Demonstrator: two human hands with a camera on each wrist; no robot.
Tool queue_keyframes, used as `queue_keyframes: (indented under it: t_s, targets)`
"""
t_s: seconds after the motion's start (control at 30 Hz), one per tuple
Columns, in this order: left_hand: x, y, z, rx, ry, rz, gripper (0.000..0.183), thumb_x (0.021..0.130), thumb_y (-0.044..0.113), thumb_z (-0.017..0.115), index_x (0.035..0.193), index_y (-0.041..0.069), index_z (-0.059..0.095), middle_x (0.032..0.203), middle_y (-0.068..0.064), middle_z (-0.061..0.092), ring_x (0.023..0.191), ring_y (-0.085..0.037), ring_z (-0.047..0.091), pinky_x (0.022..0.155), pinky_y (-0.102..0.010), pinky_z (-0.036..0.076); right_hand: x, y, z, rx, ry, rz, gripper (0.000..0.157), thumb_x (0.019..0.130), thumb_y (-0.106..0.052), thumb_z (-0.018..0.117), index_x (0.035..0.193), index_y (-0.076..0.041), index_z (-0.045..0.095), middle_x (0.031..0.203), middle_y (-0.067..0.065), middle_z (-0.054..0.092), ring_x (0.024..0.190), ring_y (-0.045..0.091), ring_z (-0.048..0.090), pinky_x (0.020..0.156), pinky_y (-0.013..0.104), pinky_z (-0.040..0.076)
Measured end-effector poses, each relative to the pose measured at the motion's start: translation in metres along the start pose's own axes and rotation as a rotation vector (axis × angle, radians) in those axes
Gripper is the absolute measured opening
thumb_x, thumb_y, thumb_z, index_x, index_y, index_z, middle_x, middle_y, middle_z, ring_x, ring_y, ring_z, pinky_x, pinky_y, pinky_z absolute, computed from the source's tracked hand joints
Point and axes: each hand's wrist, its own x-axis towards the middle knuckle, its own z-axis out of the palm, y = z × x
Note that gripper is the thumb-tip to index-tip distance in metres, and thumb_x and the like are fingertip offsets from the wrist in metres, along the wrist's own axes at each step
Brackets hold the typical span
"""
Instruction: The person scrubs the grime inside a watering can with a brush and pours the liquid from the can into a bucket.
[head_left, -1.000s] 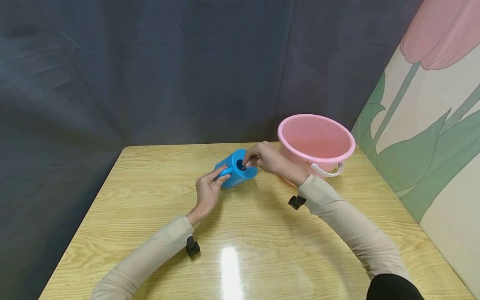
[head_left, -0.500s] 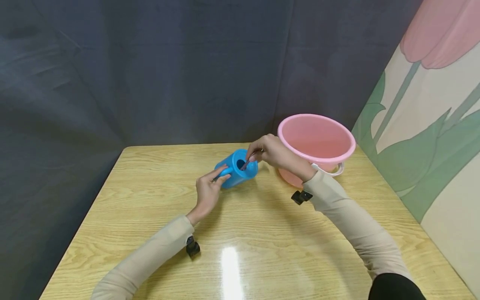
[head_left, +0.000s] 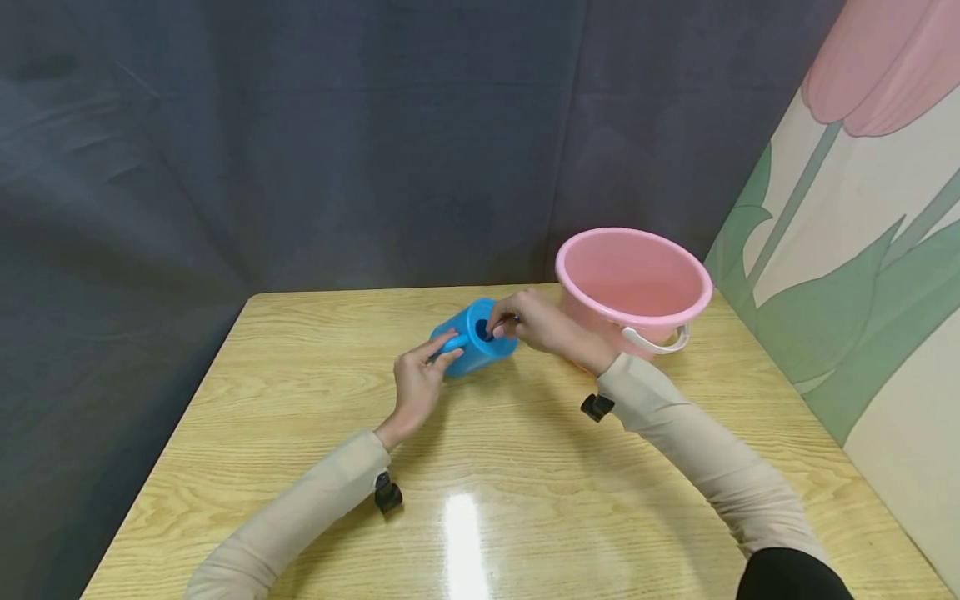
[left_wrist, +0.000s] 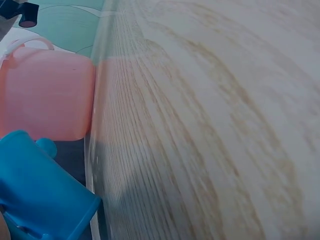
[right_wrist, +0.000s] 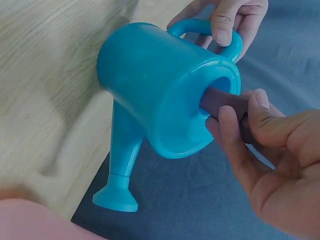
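Note:
A blue toy watering can (right_wrist: 145, 75) tilts over the table, its top opening turned towards the right hand. The left hand (head_left: 416, 387) holds the can's loop handle (right_wrist: 232, 47), thumb on the near side. In the right wrist view, the right hand (right_wrist: 280, 155) pinches a dark purplish-brown, soft-looking strip (right_wrist: 212, 100) between thumb and fingers. One end of the strip goes into the opening and is hidden inside. The spout (right_wrist: 125, 155) ends in a flared rose. In the left wrist view, the can's blue body (left_wrist: 40, 185) fills the lower left corner.
A pink bucket (head_left: 626, 275) with a white handle (head_left: 652, 343) stands just right of the can, behind the right wrist. The wooden table (head_left: 300, 367) meets a dark curtain (head_left: 405, 150) at the back. A painted wall (head_left: 832, 275) borders the right side.
The right hand rises and draws back half a second ago, showing more of the strip, then is lower and closer to the opening again now. The left hand and can barely move.

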Motion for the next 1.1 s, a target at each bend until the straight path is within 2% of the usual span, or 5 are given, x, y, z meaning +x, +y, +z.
queue_keyframes:
  t_s: [0.33, 0.47, 0.6, 0.87, 1.1]
  targets:
    - [0.0, -0.002, -0.001, 0.007, 0.013, 0.019, 0.031, 0.09, 0.007, 0.072, 0.12, 0.0, 0.07, 0.118, -0.01, 0.07, 0.091, -0.022, 0.07, 0.093, -0.038, 0.052, -0.003, -0.002, 0.0, -0.008, 0.038, 0.123, 0.014, 0.091, -0.016, 0.075, 0.101, -0.006, 0.077, 0.101, 0.014, 0.053, 0.081, 0.022, 0.055, 0.07, 0.035, 0.051]
    - [0.0, -0.002, -0.001, 0.009, 0.008, 0.029, 0.032, 0.09, 0.009, 0.072, 0.12, -0.001, 0.069, 0.118, -0.01, 0.069, 0.114, -0.024, 0.062, 0.097, -0.04, 0.049, -0.003, -0.005, 0.0, -0.052, -0.01, 0.192, 0.023, 0.095, -0.024, 0.07, 0.107, -0.006, 0.074, 0.094, 0.014, 0.057, 0.073, 0.019, 0.054, 0.064, 0.031, 0.047]
    - [0.0, -0.002, -0.001, 0.001, 0.008, 0.028, 0.032, 0.09, 0.009, 0.072, 0.12, 0.0, 0.07, 0.117, -0.011, 0.07, 0.114, -0.025, 0.063, 0.096, -0.041, 0.05, -0.002, -0.008, 0.003, -0.053, -0.026, 0.237, 0.023, 0.097, -0.023, 0.066, 0.107, -0.002, 0.07, 0.081, 0.008, 0.061, 0.051, 0.012, 0.058, 0.055, 0.028, 0.05]
    - [0.001, -0.001, -0.001, 0.008, 0.019, 0.033, 0.031, 0.09, 0.01, 0.073, 0.119, 0.0, 0.07, 0.116, -0.012, 0.07, 0.092, -0.029, 0.071, 0.086, -0.041, 0.053, 0.003, -0.013, 0.02, -0.134, 0.164, 0.27, 0.019, 0.096, -0.02, 0.066, 0.09, -0.003, 0.068, 0.077, 0.005, 0.063, 0.06, 0.015, 0.058, 0.053, 0.029, 0.048]
    - [0.0, -0.001, 0.0, 0.018, 0.03, 0.013, 0.031, 0.088, 0.011, 0.074, 0.117, 0.0, 0.071, 0.115, -0.011, 0.07, 0.084, -0.02, 0.069, 0.082, -0.036, 0.053, 0.004, -0.009, 0.032, -0.147, 0.279, 0.324, 0.017, 0.091, -0.011, 0.066, 0.102, -0.002, 0.057, 0.072, 0.005, 0.056, 0.054, 0.018, 0.052, 0.047, 0.031, 0.041]
